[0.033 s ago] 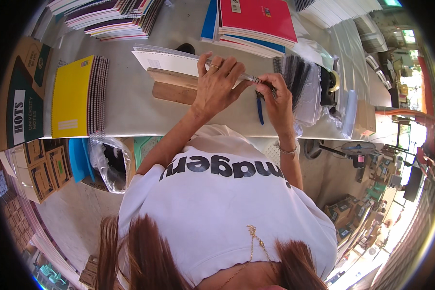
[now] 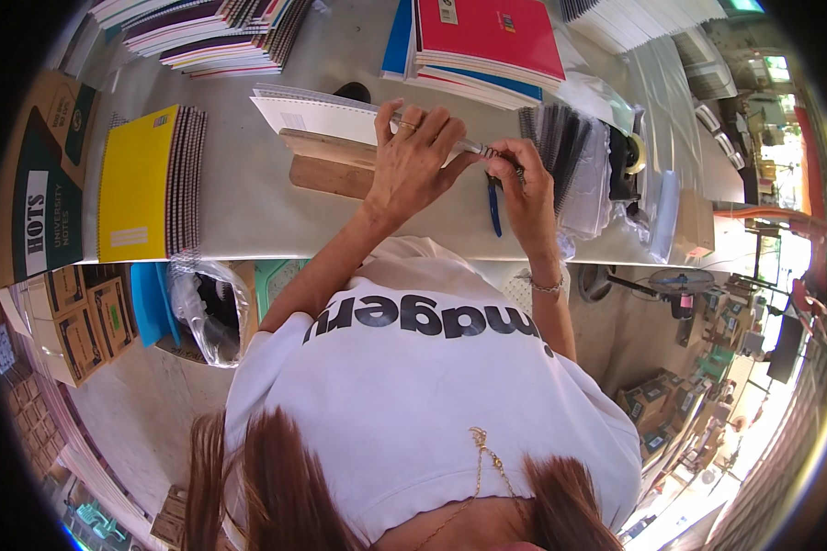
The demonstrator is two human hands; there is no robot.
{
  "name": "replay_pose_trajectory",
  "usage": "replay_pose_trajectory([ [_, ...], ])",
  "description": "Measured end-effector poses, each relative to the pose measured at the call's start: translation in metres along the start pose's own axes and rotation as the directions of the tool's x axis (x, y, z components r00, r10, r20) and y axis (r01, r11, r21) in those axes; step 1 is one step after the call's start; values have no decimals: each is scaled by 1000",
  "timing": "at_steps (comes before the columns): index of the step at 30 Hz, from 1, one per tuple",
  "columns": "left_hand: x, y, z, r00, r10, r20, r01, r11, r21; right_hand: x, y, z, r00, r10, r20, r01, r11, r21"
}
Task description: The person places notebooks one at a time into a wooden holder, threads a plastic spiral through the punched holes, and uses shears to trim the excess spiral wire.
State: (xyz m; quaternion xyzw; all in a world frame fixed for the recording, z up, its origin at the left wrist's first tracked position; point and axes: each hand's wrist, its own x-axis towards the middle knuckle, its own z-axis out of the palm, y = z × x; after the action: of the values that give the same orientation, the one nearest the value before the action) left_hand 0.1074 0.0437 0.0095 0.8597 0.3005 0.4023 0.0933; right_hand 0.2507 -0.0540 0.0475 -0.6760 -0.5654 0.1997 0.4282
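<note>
A white notebook (image 2: pixel 326 119) with a row of punched holes stands tilted against a wooden block (image 2: pixel 333 176) on the table. My left hand (image 2: pixel 412 163) is wrapped over its upper edge, with the fingers bent across it. At the notebook's right end, a thin dark binding coil (image 2: pixel 491 152) shows between the two hands. My right hand (image 2: pixel 529 188) pinches that coil end between thumb and fingers. Just left of the right hand lies a blue-handled hand tool (image 2: pixel 495 211), its head partly hidden.
Spiral notebooks with a yellow cover (image 2: pixel 133 184) are stacked at left beside a carton (image 2: pixel 50 174). Red-covered notebooks (image 2: pixel 487 41) lie at the back. Dark coils (image 2: pixel 560 142), plastic wrap and a tape dispenser (image 2: pixel 627 165) crowd the right. The table's front edge runs before my body.
</note>
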Motion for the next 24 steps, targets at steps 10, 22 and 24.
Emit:
replay_pose_trajectory([
  [10, 0, -6, -5, 991, 127, 40, -124, 990, -72, 3, -10, 3, 992, -126, -31, 120, 980, -159],
  [22, -21, -21, -18, 917, 379, 123, -359, 919, -161, 108, 61, 53, 834, -209, 510, 240, 971, 4],
  [24, -20, -23, -18, 919, 377, 115, -361, 922, -140, 126, 65, 98, 777, -366, 513, 440, 897, -26],
])
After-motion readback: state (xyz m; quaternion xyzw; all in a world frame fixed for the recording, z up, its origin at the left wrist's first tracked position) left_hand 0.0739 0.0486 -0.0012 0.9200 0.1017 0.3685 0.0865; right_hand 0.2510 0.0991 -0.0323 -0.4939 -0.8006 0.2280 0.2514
